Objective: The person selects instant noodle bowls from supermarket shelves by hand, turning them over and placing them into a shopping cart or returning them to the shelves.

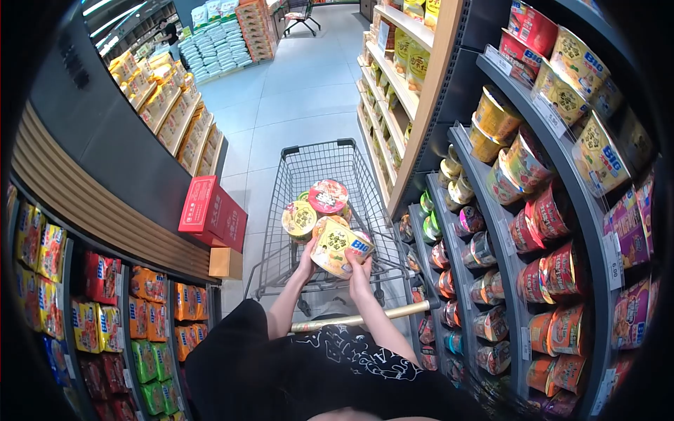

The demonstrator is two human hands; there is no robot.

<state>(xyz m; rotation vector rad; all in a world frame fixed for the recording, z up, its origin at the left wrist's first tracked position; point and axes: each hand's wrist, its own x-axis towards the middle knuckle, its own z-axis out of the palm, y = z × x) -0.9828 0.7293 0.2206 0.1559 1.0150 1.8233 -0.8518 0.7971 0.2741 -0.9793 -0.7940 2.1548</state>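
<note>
Both my hands hold a yellow instant noodle cup (335, 250) with a blue "BIG" mark, tilted above the near end of the shopping cart (275, 184). My left hand (307, 262) grips its left side and my right hand (360, 272) its lower right side, fingers closed on it. Inside the cart's basket sit a red-lidded noodle cup (328, 196) and a yellow-lidded noodle cup (299, 218), with other cups partly hidden behind the held one. The cart's pale handle bar (330, 324) runs below my forearms.
Shelves of noodle cups (551, 277) rise close on my right. Bagged noodles (98, 326) fill the left shelves. A red box (213, 210) and a small brown carton (225, 263) stand left of the cart. Ahead, a tiled aisle (281, 105) leads to stacked bags (215, 50) and another cart (302, 15).
</note>
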